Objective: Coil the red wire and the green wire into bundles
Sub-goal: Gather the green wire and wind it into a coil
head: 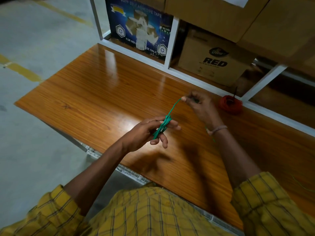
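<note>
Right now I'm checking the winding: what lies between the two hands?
In the head view, a taut stretch of green wire runs from the loops on the left hand to the right hand; beneath is bare table.

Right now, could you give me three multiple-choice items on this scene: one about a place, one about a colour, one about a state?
1. Where does the red wire bundle lie?
A. on the table's far right, by the white shelf frame
B. on the floor
C. in the left hand

2. What colour is the wire wound around the left hand's fingers?
A. red
B. green
C. yellow

3. How is the right hand engaged?
A. resting flat on the table
B. pinching the green wire, pulled taut
C. holding a box

Answers: 1 A, it sits on the table beside the frame. 2 B, the loops are green. 3 B, its fingertips grip the strand running to the left hand.
</note>
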Motion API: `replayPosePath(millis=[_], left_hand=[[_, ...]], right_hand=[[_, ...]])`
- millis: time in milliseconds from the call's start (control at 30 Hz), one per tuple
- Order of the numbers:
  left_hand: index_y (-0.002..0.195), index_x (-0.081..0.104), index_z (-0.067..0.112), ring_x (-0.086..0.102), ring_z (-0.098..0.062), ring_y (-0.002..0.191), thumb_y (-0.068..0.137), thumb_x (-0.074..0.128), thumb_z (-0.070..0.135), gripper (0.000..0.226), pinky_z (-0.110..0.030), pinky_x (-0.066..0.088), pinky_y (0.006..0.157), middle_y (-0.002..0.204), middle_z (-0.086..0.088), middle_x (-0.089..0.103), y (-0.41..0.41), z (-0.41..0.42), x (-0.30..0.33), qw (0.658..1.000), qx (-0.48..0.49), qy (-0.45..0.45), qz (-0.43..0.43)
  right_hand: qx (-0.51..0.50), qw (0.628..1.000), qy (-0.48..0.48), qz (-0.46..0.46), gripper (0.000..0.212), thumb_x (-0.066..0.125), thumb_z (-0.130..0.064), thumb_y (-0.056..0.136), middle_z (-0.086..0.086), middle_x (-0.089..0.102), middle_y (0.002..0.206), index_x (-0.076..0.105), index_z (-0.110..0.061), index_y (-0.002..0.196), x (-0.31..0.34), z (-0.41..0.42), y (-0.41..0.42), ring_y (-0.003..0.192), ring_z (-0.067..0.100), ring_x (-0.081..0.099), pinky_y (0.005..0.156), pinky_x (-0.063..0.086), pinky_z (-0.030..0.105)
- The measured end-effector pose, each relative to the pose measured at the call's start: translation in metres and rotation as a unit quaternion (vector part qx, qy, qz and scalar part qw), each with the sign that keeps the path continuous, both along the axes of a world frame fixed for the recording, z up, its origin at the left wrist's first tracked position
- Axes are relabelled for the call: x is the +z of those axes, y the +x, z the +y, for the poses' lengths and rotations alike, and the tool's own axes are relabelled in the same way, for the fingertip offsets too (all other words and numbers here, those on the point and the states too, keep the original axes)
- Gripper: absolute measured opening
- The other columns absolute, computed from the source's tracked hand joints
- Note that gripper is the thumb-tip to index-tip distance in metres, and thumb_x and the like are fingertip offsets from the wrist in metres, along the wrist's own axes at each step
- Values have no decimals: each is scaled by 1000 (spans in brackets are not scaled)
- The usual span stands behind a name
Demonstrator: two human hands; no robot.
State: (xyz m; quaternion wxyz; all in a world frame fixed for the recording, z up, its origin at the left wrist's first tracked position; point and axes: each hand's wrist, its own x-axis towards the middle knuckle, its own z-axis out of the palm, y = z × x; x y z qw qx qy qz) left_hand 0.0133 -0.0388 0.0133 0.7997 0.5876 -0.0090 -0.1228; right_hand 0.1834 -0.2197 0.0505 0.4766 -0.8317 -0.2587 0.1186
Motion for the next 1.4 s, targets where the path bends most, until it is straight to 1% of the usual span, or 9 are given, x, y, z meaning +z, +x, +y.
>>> replayPosePath(millis=[267, 400, 533, 733, 867, 1000, 1100, 1267, 1400], left_hand=[[149, 48, -4, 78, -24, 85, 115, 21, 16, 48, -18, 48, 53, 152, -19, 59, 6, 21, 10, 985, 98, -141, -9], [152, 43, -6, 73, -40, 119, 116, 28, 18, 46, -30, 66, 85, 154, -18, 57, 18, 28, 4, 964, 179, -196, 18], [149, 48, 1, 66, -47, 127, 116, 32, 16, 39, -45, 58, 106, 156, -15, 55, 28, 31, -11, 958, 235, -160, 38], [146, 48, 16, 70, -36, 122, 117, 35, 20, 32, -32, 62, 95, 159, -9, 49, 25, 29, -26, 975, 183, 121, 42], [148, 47, 10, 77, -32, 108, 117, 36, 21, 35, -27, 61, 84, 151, -13, 55, 13, 30, -24, 973, 104, 201, 43], [142, 51, 6, 79, -22, 84, 117, 37, 19, 32, -27, 53, 65, 138, -13, 64, 0, 23, -16, 974, 37, 217, 55], [138, 58, 7, 77, -28, 81, 117, 36, 18, 33, -28, 47, 60, 140, 1, 68, -9, 18, -13, 976, 6, 209, 54], [139, 59, 4, 73, -33, 77, 117, 32, 19, 38, -29, 41, 56, 140, -6, 70, -17, 11, -6, 988, -16, 147, 51], [142, 57, 1, 72, -35, 78, 116, 31, 21, 42, -28, 40, 55, 143, -11, 68, -17, 12, -2, 996, -20, 74, 37]], right_hand=[[81, 983, -150, 65, 26, 61, -31, 104, -5, 54, 66, 79, -14, 96, -61, -6, -34, 52, -1, 44, 56, 33, 24], [181, 966, -184, 13, 24, 60, -29, 105, -16, 67, 64, 81, -21, 109, -65, -3, -68, 61, 0, 59, 63, 42, 21], [278, 929, -236, -61, 30, 56, -39, 103, 3, 61, 64, 78, -19, 107, -50, -1, -93, 59, 15, 53, 63, 43, 36], [292, 933, -204, -60, 16, 62, -36, 101, -2, 59, 63, 77, -29, 99, 8, -11, -84, 57, 11, 53, 57, 39, 32], [263, 945, -182, -60, 15, 62, -38, 102, -5, 63, 75, 71, -30, 92, 37, -25, -53, 65, 9, 54, 56, 40, 32], [203, 966, -137, -85, 15, 66, -29, 100, 4, 65, 79, 72, -18, 95, 51, -31, -25, 68, 13, 54, 60, 40, 24], [146, 976, -122, -108, 12, 66, -30, 100, 1, 66, 83, 71, -20, 95, 45, -27, -10, 74, 18, 58, 62, 45, 31], [90, 981, -93, -142, 11, 71, -22, 97, 4, 67, 83, 74, -12, 92, 7, -8, 5, 72, 12, 55, 63, 43, 27], [41, 992, -89, -79, 16, 70, -20, 98, 11, 66, 85, 70, -6, 91, -27, 0, 10, 75, 14, 55, 63, 41, 23]])
